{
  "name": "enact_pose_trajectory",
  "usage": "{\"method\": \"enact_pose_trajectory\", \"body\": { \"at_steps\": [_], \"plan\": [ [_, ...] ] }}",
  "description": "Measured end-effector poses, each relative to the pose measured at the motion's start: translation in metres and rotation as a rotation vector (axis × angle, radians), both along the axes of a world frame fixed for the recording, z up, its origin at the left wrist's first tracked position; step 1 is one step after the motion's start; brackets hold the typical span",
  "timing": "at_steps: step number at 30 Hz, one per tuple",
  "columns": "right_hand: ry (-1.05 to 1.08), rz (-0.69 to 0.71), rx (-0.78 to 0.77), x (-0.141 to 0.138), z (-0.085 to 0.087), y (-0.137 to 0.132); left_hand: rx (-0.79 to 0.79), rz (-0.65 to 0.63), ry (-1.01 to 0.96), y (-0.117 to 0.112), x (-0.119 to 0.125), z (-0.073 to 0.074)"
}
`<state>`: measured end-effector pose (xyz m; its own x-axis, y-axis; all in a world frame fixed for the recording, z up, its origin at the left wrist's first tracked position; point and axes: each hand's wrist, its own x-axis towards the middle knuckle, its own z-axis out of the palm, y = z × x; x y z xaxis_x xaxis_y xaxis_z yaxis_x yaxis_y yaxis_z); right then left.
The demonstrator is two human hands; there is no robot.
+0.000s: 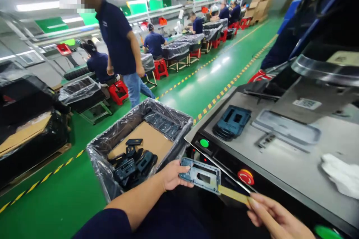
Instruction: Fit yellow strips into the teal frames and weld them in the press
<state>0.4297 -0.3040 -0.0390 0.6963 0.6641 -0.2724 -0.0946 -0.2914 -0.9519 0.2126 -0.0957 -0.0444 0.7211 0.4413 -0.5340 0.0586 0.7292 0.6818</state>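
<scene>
My left hand (171, 175) is closed on the left end of a grey-blue plastic frame (202, 175) with a rectangular hole, held in front of the machine's front edge. My right hand (276, 216) pinches a thin yellowish strip (232, 194) whose tip touches the frame's lower right corner. Left of my left hand stands a bin lined with black plastic (101, 147); several dark frames (131, 164) lie on the cardboard inside it.
A grey machine table (294, 164) carries a stack of dark frames (231, 122), a flat fixture (286, 130) and a white cloth (340, 173). A green button (204, 142) and a red button (246, 176) sit on its front. A person (117, 41) walks the green aisle; others sit at benches.
</scene>
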Motion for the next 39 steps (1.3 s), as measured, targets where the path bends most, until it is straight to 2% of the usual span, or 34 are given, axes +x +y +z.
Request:
{"method": "enact_pose_trajectory", "body": {
  "at_steps": [3, 5, 9, 13, 21, 39],
  "plan": [
    [0.076, -0.041, 0.051, -0.009, 0.021, 0.001, -0.026, -0.034, -0.010, -0.012, 0.012, 0.011],
    [0.074, -0.071, 0.091, -0.013, 0.026, 0.000, -0.044, -0.048, -0.013, -0.017, 0.020, 0.019],
    [0.048, -0.075, 0.161, -0.017, 0.025, -0.004, -0.074, -0.088, -0.026, -0.024, 0.034, 0.031],
    [0.055, -0.059, 0.177, -0.021, 0.023, -0.006, -0.072, -0.129, -0.063, -0.031, 0.041, 0.037],
    [0.035, -0.030, 0.162, -0.022, 0.018, -0.004, -0.046, -0.142, -0.072, -0.034, 0.043, 0.041],
    [0.180, -0.041, 0.158, -0.026, 0.013, -0.001, -0.010, -0.139, -0.003, -0.035, 0.038, 0.037]
  ]
}}
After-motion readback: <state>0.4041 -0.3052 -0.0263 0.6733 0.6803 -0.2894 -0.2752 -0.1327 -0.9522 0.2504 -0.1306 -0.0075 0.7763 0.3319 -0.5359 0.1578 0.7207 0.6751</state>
